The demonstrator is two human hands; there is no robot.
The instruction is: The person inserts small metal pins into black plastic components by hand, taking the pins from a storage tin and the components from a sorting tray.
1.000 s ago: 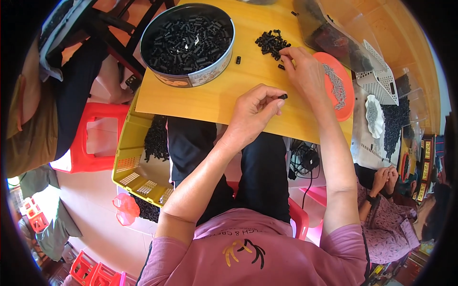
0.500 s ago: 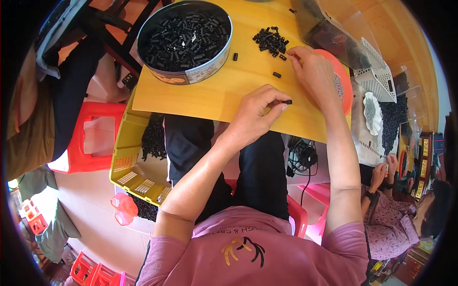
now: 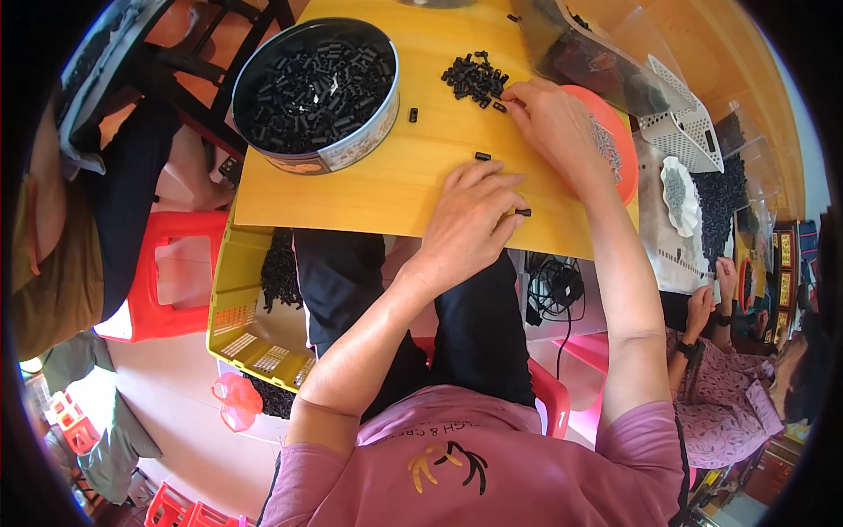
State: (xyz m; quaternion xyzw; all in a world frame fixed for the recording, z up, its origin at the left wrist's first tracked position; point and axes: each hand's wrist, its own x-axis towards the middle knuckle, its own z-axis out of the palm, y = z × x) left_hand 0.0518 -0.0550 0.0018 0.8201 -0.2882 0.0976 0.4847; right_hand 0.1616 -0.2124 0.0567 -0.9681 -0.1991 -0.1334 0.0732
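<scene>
My left hand (image 3: 470,220) is over the near part of the yellow tabletop (image 3: 307,204). It pinches a small black cylindrical piece (image 3: 524,212) between thumb and index finger, while its other fingers reach toward a loose black piece (image 3: 482,156). Farther right, my right hand (image 3: 558,127) is closed at the fingertips beside a heap of small black pieces (image 3: 474,79). One black piece (image 3: 500,107) lies right by those fingertips; whatever they grip is too small to make out. Under my right wrist sits an orange-red plate (image 3: 625,171) holding small grey metal bits.
A round tin (image 3: 364,145) full of black pieces stands left, with a single piece (image 3: 414,114) beside it. Clear bins (image 3: 606,66) and a white perforated basket (image 3: 689,140) border the right. A yellow crate (image 3: 224,299) stands below left. Another person's hands (image 3: 711,294) work at far right.
The whole view has shifted slightly, moving the table items left and down. My left hand's outer fingers have extended toward the loose piece. My right hand stays beside the heap.
</scene>
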